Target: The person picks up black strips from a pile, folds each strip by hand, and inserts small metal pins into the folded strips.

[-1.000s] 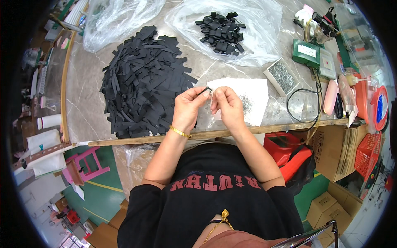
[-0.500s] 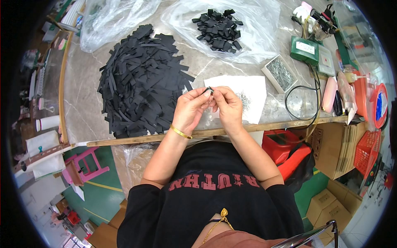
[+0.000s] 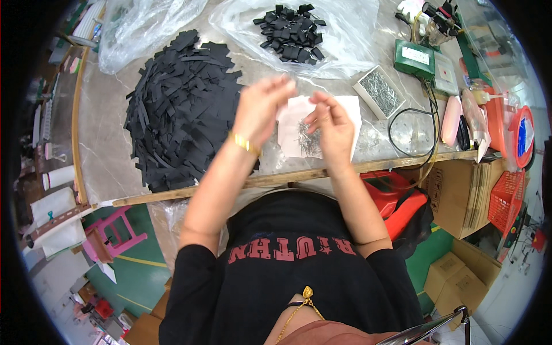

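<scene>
Left of centre: black strip heap (image 3: 184,115), just left of left hand (image 3: 259,109); fingers blurred, hold undetermined. Centre: thin metal pieces (image 3: 309,141), axes mixed, on white sheet (image 3: 291,118), below-left of nearer right hand (image 3: 333,122); fingers loosely parted, nothing visibly held.

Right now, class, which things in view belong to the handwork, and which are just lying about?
Likely part of the work: black strips, folded black pieces, small metal pieces, white paper, open white box.

Seemingly just lying about: pink stool, red basket, cardboard boxes.
</scene>
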{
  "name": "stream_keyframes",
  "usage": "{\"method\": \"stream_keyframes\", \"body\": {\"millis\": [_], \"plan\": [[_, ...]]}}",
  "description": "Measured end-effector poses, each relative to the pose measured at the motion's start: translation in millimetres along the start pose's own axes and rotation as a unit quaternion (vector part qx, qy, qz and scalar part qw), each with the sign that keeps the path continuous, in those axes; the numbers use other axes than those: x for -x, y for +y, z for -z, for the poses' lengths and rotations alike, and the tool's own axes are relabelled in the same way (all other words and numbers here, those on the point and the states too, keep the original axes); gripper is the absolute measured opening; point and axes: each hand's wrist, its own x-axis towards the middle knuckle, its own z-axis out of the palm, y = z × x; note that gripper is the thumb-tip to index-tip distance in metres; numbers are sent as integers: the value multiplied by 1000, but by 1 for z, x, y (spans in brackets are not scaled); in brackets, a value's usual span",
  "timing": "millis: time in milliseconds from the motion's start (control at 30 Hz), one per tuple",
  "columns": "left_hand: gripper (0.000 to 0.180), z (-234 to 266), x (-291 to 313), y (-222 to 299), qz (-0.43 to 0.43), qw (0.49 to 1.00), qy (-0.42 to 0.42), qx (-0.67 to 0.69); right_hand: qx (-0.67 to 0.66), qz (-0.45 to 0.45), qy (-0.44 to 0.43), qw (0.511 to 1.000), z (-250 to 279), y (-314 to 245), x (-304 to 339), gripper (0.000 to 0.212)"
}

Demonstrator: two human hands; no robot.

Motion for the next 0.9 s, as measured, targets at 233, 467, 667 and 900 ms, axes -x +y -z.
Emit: {"method": "stream_keyframes", "body": {"millis": [233, 467, 667, 900], "plan": [[79, -39, -64, 69, -287, 911, -41, -293, 388, 35, -112, 914, 46, -24, -44, 11], [36, 13, -20, 17, -235, 926, -7, -297, 631, 254, -400, 614, 34, -35, -54, 10], [25, 56, 11, 0, -152, 965, 29, -212, 656, 268, -473, 524, 17, -31, -53, 5], [18, 75, 34, -5, -121, 979, 48, -154, 705, 257, -481, 453, 5, -22, -44, 3]]}}
